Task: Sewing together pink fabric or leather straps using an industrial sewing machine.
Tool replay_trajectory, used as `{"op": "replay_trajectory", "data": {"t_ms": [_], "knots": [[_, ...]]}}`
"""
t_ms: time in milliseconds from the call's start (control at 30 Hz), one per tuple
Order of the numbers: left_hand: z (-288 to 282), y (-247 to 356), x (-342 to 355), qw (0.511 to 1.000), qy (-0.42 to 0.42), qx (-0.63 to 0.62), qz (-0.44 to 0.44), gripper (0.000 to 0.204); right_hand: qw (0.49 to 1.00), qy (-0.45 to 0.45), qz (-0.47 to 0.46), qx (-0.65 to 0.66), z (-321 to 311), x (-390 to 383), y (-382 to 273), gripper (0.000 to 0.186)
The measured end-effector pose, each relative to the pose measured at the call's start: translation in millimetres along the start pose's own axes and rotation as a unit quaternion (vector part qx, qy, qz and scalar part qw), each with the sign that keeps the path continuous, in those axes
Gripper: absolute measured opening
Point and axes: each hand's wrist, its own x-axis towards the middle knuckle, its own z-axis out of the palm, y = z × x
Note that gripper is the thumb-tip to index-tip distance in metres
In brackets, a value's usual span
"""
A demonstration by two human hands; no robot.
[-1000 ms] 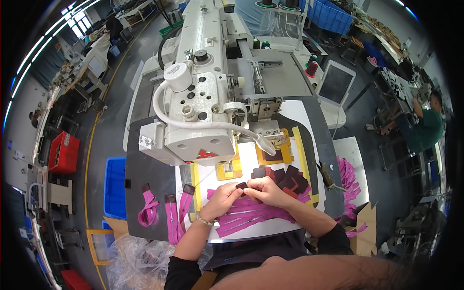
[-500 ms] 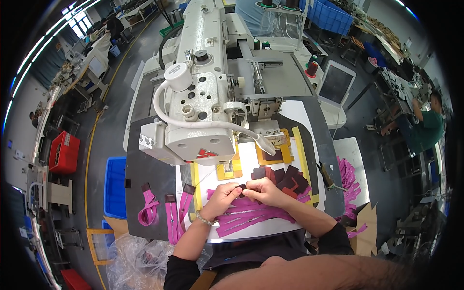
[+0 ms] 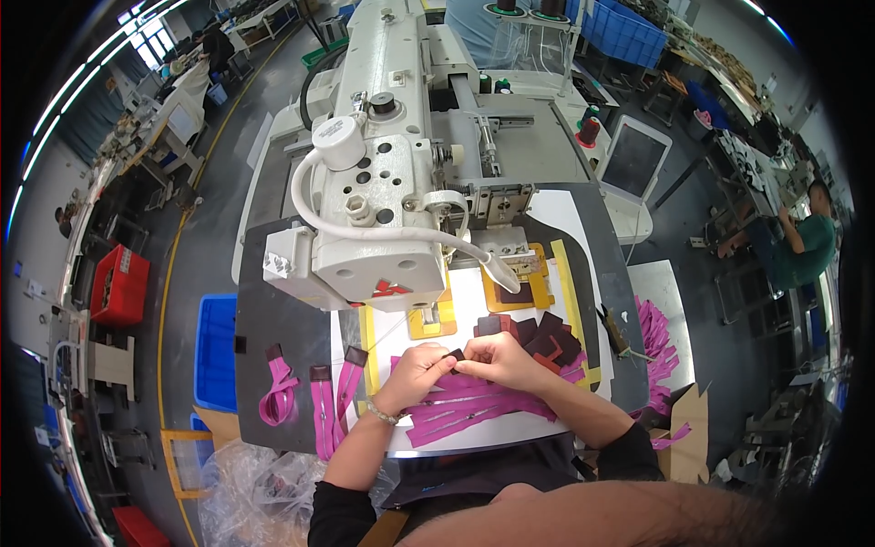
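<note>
My left hand (image 3: pixel 424 372) and my right hand (image 3: pixel 497 363) meet over the white work board, both pinching a small dark brown patch (image 3: pixel 458 355). Magenta zipper strips (image 3: pixel 476 412) lie beneath them. Just beyond my right hand is a pile of dark brown and red patches (image 3: pixel 553 339). To the left, zippers with dark brown end tabs (image 3: pixel 322 406) lie on the dark tabletop, one of them looped. Behind my hands are two yellow plates (image 3: pixel 431 330) under the head of a large white sewing machine (image 3: pixel 383 264).
A blue bin (image 3: pixel 215 351) stands left of the table, with clear plastic bags (image 3: pixel 255 492) below. At right are magenta zippers (image 3: pixel 654 351), a cardboard box (image 3: pixel 688 438), a tool (image 3: pixel 615 333) and a tablet (image 3: pixel 632 155). A person in green (image 3: pixel 802 242) works at another table.
My fingers shift only slightly on the small patch, the right fingertips moving a little. The person at the right has leaned slightly, and their arm has moved.
</note>
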Motion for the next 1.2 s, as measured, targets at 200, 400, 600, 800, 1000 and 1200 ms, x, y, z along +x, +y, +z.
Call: {"op": "replay_trajectory", "data": {"t_ms": [200,400,600,800,1000,1200], "knots": [[-7,8,-2,0.999,-0.020,0.020,-0.019,0.026,0.999,-0.019,0.027,0.007,-4,3,-15,0.018],[-15,25,-51,0.935,0.104,0.332,0.072,0.012,0.999,0.002,0.003,-0.034,-10,3,-10,0.017],[-28,9,-152,0.811,0.229,0.532,-0.082,0.046,0.999,0.024,0.038,0.000,-13,21,-6,0.019],[-85,-13,-185,0.820,0.319,0.442,-0.173,0.057,0.994,0.022,0.103,0.002,-15,60,0,0.026],[-166,-41,-184,0.781,0.405,0.446,-0.164,0.055,0.991,0.034,0.125,0.029,-5,88,-7,0.026],[-174,-6,-128,0.780,0.378,0.496,-0.048,0.037,0.986,0.042,0.162,-0.025,-15,91,-5,0.028]]}}
